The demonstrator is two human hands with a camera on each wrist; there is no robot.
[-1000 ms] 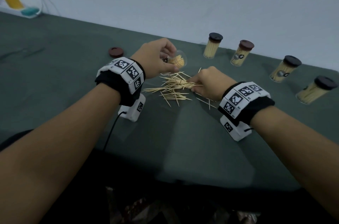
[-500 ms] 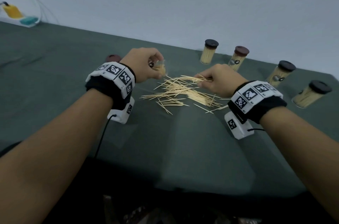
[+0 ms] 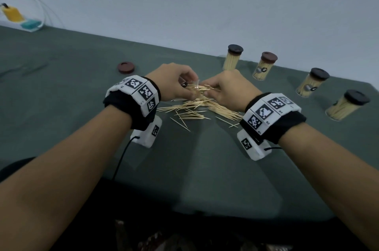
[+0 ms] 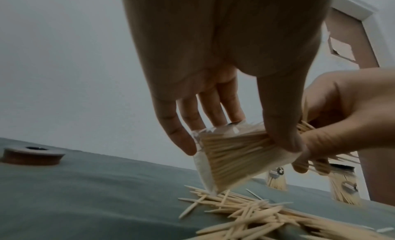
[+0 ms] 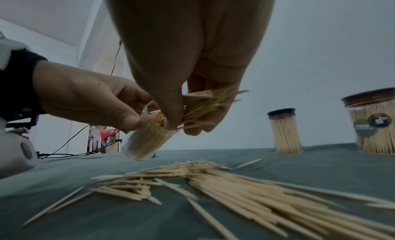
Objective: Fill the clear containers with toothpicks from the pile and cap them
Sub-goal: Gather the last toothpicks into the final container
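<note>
My left hand grips a clear container partly full of toothpicks, tilted with its mouth toward the right, just above the pile. My right hand pinches a bundle of toothpicks whose ends sit at the mouth of the clear container. The loose toothpick pile lies on the green table under both hands. A brown cap lies alone to the left, also low at the left as the cap in the left wrist view.
Several capped, filled containers stand in a row at the back right. A yellow object in a tray sits at the far left corner. The table's front edge is near my body.
My right hand has lifted a bundle of toothpicks from the pile and carried it left to the container's mouth. My left hand stayed on the container, tilting it toward the right hand.
</note>
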